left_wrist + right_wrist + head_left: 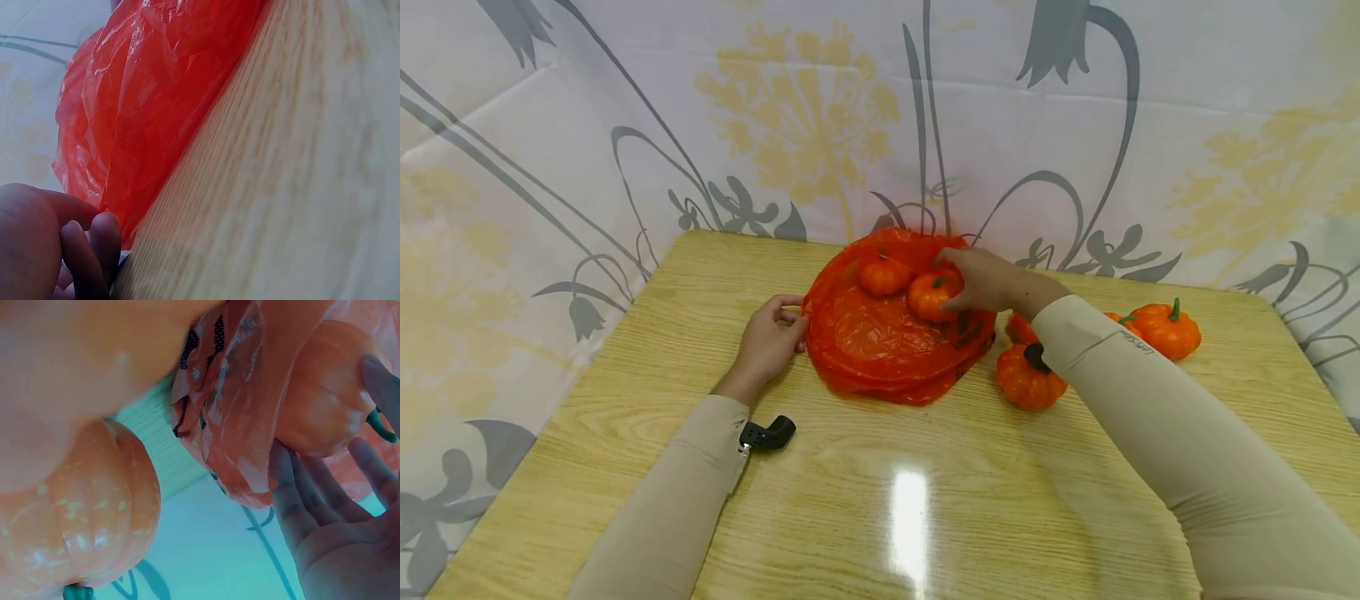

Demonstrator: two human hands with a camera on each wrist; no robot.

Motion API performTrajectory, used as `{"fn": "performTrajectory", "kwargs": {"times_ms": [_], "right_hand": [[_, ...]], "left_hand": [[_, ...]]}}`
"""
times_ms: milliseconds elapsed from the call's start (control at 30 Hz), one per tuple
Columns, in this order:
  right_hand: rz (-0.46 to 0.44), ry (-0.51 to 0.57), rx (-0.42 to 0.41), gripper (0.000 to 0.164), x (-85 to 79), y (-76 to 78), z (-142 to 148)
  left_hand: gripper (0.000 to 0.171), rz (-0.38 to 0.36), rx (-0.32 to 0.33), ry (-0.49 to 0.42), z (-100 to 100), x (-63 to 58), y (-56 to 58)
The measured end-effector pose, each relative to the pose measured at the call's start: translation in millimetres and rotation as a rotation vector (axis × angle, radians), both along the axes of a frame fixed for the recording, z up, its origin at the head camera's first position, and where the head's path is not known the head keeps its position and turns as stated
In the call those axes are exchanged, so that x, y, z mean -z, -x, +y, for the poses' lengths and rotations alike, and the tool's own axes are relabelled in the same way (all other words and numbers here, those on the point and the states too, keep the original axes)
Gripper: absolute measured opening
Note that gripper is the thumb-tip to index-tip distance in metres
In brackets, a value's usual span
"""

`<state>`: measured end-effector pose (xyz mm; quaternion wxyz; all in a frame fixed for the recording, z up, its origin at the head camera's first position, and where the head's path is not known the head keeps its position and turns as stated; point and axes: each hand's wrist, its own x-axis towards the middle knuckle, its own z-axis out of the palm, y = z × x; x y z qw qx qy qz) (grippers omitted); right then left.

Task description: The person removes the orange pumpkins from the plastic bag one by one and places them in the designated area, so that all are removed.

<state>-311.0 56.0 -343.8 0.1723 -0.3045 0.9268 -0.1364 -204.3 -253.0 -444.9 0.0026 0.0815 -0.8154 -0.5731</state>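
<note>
Sleeve (1150,417) lower right; right hand (985,279) centre, fingers wide round pumpkin (931,298) in red bag (883,358); left hand (767,337) pinches its left edge. Best: release low, keep edge steady.

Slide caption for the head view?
Right hand grips a pumpkin in the red bag; left hand at its edge.

Red bag (850,371); orange pumpkins (932,298), green stems (1176,309); beige sleeves (655,508); yellowish wood-grained table (805,517); whitish backdrop (625,50), grey-and-yellow flowers (808,108).

A bright white shine glares on the wooden table (820,517). The left wrist view looks dim, the right bluish.
</note>
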Motion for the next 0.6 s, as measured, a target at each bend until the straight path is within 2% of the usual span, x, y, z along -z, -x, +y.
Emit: {"fn": "performTrajectory", "kwargs": {"times_ms": [233, 600], "right_hand": [[0.0, 0.02, 0.001, 0.067, -3.1, -5.5, 5], [0.007, 0.061, -0.018, 0.069, -13.2, -22.5, 10]], "left_hand": [[0.033, -0.006, -0.002, -0.009, 1, -1.7, 1.6], [0.035, -0.007, 0.006, -0.04, 0, -1.6, 0.3]]}}
